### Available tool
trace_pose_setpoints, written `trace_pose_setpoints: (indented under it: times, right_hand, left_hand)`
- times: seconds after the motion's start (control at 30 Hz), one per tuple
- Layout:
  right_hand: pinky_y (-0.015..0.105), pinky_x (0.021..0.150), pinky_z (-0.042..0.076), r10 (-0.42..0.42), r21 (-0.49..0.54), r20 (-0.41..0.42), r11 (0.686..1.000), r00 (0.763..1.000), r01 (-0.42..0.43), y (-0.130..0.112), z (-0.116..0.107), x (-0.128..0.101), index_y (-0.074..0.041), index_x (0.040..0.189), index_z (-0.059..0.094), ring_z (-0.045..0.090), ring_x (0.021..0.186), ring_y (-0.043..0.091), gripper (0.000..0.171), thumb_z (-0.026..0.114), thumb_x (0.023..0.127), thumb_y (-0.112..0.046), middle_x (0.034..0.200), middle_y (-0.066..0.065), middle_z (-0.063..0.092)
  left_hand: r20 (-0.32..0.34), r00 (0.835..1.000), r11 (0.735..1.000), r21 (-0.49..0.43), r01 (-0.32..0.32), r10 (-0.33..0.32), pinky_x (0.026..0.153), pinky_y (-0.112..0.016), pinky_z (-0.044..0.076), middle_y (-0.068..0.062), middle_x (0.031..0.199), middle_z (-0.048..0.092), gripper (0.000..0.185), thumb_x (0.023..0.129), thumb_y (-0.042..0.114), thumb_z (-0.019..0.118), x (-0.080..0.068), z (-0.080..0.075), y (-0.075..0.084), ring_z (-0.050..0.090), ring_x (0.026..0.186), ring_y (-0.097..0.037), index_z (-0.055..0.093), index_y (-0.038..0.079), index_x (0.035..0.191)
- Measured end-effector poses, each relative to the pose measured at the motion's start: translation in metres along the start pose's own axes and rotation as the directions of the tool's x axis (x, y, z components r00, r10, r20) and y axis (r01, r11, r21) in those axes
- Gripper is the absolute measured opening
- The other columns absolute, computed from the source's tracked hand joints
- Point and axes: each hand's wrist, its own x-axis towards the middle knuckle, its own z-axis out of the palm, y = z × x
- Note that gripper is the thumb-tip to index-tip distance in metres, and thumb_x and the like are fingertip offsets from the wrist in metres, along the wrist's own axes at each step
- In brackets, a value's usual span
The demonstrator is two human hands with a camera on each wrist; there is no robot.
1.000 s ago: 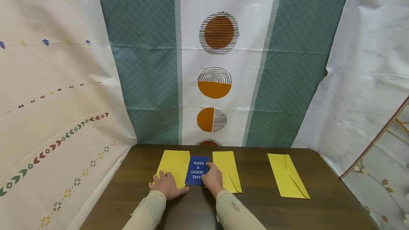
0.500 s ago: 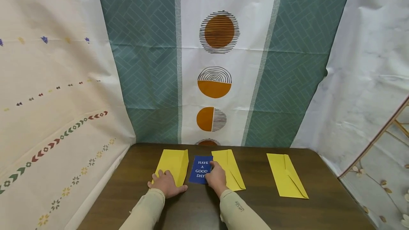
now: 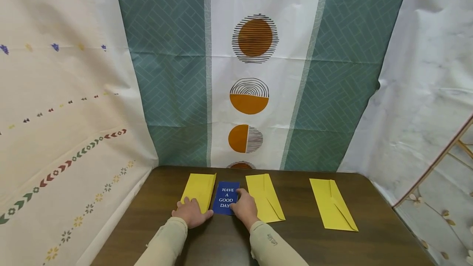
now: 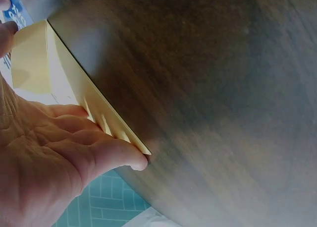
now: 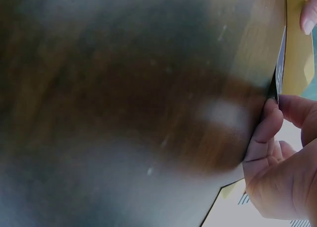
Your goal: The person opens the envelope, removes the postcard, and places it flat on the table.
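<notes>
In the head view my left hand (image 3: 192,213) rests with spread fingers on the lower part of a yellow envelope (image 3: 199,187). The left wrist view shows this envelope (image 4: 30,58) with a panel bent up off the table and the fingers straight along its edge. To its right lies a blue card (image 3: 226,197) printed "HAVE A GOOD DAY". My right hand (image 3: 245,208) pinches the card's right edge between thumb and finger. Seen from the right wrist, the card (image 5: 281,63) is nearly edge-on and slightly lifted, beside the envelope (image 5: 300,48).
A second yellow envelope (image 3: 263,194) lies just right of my right hand, partly behind it. Farther right is a third yellow envelope (image 3: 333,204). All lie on a dark wooden table (image 3: 295,237) with patterned cloth (image 3: 177,93) hanging behind.
The blue card, in my right hand, went right onto the second envelope's edge, then back left close to the first. The right side of the envelope under my left hand has folded upward.
</notes>
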Motion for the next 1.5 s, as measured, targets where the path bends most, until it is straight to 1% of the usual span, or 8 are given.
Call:
trace_pose_setpoints:
  times: [0.43, 0.87, 1.0, 1.07, 1.2, 1.3, 1.4, 1.5]
  right_hand:
    - [0.058, 0.106, 0.056, 0.017, -0.052, -0.001, 0.998, 1.0, -0.017, 0.001, 0.002, 0.002, -0.004, 0.139, 0.064, 0.071, 0.108, 0.032, 0.063, 0.091, 0.086, -0.023, 0.131, 0.019, 0.073]
    - [0.058, 0.104, 0.057, 0.048, -0.05, -0.002, 0.998, 0.999, -0.048, 0.003, 0.001, 0.003, -0.004, 0.14, 0.063, 0.07, 0.103, 0.03, 0.064, 0.089, 0.087, -0.029, 0.131, 0.019, 0.073]
    - [0.058, 0.105, 0.057, 0.035, -0.047, 0.0, 0.998, 0.999, -0.035, 0.005, 0.0, 0.002, -0.003, 0.14, 0.063, 0.071, 0.104, 0.031, 0.064, 0.089, 0.088, -0.03, 0.13, 0.02, 0.074]
    - [0.056, 0.103, 0.058, 0.015, -0.043, 0.014, 0.999, 1.0, -0.014, 0.006, -0.002, 0.0, -0.003, 0.141, 0.062, 0.071, 0.1, 0.028, 0.065, 0.088, 0.088, -0.031, 0.125, 0.019, 0.075]
    - [0.047, 0.087, 0.064, -0.069, 0.008, 0.07, 0.998, 0.995, 0.069, 0.007, -0.015, -0.003, 0.0, 0.146, 0.057, 0.067, 0.082, 0.021, 0.068, 0.085, 0.091, -0.028, 0.099, 0.012, 0.075]
    - [0.037, 0.072, 0.06, -0.134, 0.006, 0.092, 0.991, 0.987, 0.134, 0.01, -0.032, -0.004, -0.001, 0.149, 0.054, 0.061, 0.074, 0.017, 0.069, 0.085, 0.092, -0.026, 0.087, 0.005, 0.069]
    - [0.038, 0.072, 0.058, -0.161, -0.088, 0.076, 0.982, 0.984, 0.168, 0.021, -0.055, -0.001, -0.005, 0.15, 0.055, 0.063, 0.078, 0.019, 0.07, 0.086, 0.091, -0.028, 0.093, 0.005, 0.07]
    - [0.048, 0.081, 0.061, -0.167, -0.188, 0.037, 0.967, 0.985, 0.171, 0.038, -0.081, 0.004, -0.006, 0.148, 0.057, 0.071, 0.092, 0.027, 0.07, 0.086, 0.09, -0.031, 0.11, 0.012, 0.075]
  left_hand:
    - [0.007, 1.0, 1.0, 0.002, -0.002, 0.002, 0.1, -0.075, 0.046, -0.031, 0.127, 0.052, 0.092, 0.084, 0.068, 0.073, 0.001, 0.0, 0.0, 0.051, 0.114, -0.05, 0.056, -0.007, 0.135]
    - [0.009, 1.0, 1.0, 0.004, -0.015, 0.015, 0.1, -0.074, 0.046, -0.032, 0.126, 0.052, 0.093, 0.084, 0.069, 0.073, -0.002, -0.002, 0.004, 0.051, 0.112, -0.05, 0.056, -0.007, 0.134]
    - [0.012, 1.0, 1.0, -0.002, -0.017, 0.017, 0.1, -0.075, 0.046, -0.03, 0.124, 0.053, 0.096, 0.082, 0.072, 0.073, -0.001, -0.001, 0.004, 0.052, 0.111, -0.049, 0.056, -0.007, 0.135]
    - [0.014, 1.0, 1.0, 0.003, -0.017, 0.017, 0.099, -0.075, 0.047, -0.029, 0.121, 0.053, 0.099, 0.08, 0.075, 0.073, 0.0, 0.0, 0.004, 0.052, 0.11, -0.048, 0.056, -0.006, 0.135]
    - [0.009, 1.0, 1.0, 0.022, -0.02, 0.02, 0.099, -0.075, 0.047, -0.027, 0.118, 0.053, 0.108, 0.077, 0.083, 0.071, 0.002, 0.003, 0.003, 0.052, 0.109, -0.048, 0.056, -0.007, 0.136]
    - [-0.015, 1.0, 1.0, 0.019, -0.022, 0.022, 0.099, -0.076, 0.046, -0.03, 0.124, 0.054, 0.111, 0.077, 0.085, 0.07, 0.003, 0.007, 0.002, 0.053, 0.113, -0.051, 0.056, -0.008, 0.137]
    - [-0.048, 0.999, 1.0, 0.017, -0.019, 0.02, 0.097, -0.075, 0.047, -0.032, 0.129, 0.054, 0.108, 0.082, 0.084, 0.067, 0.002, 0.009, 0.0, 0.053, 0.114, -0.052, 0.057, -0.009, 0.136]
    - [-0.121, 0.992, 0.998, 0.054, -0.027, 0.033, 0.09, -0.07, 0.052, -0.029, 0.12, 0.06, 0.1, 0.088, 0.082, 0.061, 0.004, 0.009, -0.003, 0.058, 0.104, -0.05, 0.06, -0.009, 0.13]
